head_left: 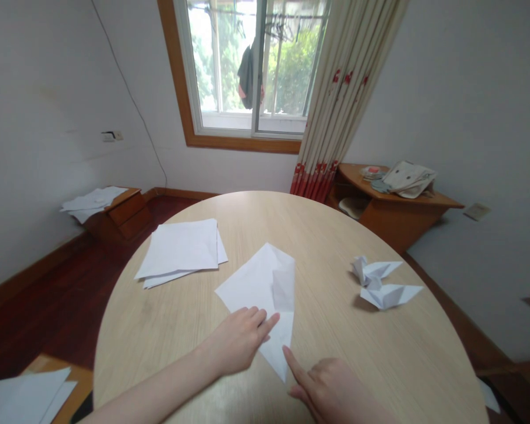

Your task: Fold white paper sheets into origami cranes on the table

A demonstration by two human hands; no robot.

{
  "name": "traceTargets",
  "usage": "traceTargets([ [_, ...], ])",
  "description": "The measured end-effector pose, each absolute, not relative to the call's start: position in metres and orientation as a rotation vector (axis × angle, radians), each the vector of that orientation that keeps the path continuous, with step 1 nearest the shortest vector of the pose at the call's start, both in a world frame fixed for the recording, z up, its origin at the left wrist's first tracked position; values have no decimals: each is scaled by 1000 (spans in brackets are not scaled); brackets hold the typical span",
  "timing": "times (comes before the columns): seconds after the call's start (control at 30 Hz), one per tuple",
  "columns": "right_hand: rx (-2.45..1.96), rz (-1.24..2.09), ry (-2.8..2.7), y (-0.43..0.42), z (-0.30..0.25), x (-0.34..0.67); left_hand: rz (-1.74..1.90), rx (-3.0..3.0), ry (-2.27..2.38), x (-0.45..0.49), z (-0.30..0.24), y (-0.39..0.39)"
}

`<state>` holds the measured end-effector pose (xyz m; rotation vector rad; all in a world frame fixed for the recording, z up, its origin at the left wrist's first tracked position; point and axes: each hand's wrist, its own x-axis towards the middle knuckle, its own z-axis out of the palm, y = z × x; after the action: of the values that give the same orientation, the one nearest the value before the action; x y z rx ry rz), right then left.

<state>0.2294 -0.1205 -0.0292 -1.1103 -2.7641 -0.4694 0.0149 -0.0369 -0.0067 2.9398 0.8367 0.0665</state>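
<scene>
A white sheet of paper (254, 280), partly folded with a flap along its right side, lies flat on the round table with one point towards me. My left hand (242, 335) rests on its lower left part, index finger stretched over the paper and the other fingers bent. Near the bottom point, my right hand (322, 377) touches the right edge with a stretched index finger. Its thumb is apart and the other fingers are curled. Neither hand grips the paper between its fingers. On the right of the table sit folded white paper pieces (386, 285) with pointed wings.
A stack of white paper (183, 250) lies at the left of the round wooden table (327, 235). More sheets (30, 394) are at the lower left. A small cabinet (123, 215) stands back left; a corner shelf (401, 206) with a cloth bag stands back right, beside a curtain (335, 106).
</scene>
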Motion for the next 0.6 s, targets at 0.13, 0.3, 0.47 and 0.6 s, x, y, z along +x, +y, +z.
traceTargets([
  [0.13,-1115,-539,-2742,-125,-35,225,57,2946,838,15,-6,-37],
  [0.3,-1073,-605,-2716,-131,-49,224,59,2933,836,15,-5,-37],
  [0.47,-1088,-538,-2689,-132,-49,225,61,2922,841,15,-5,-37],
  [0.6,-1098,-458,-2764,-129,-41,226,77,2920,841,15,-5,-37],
])
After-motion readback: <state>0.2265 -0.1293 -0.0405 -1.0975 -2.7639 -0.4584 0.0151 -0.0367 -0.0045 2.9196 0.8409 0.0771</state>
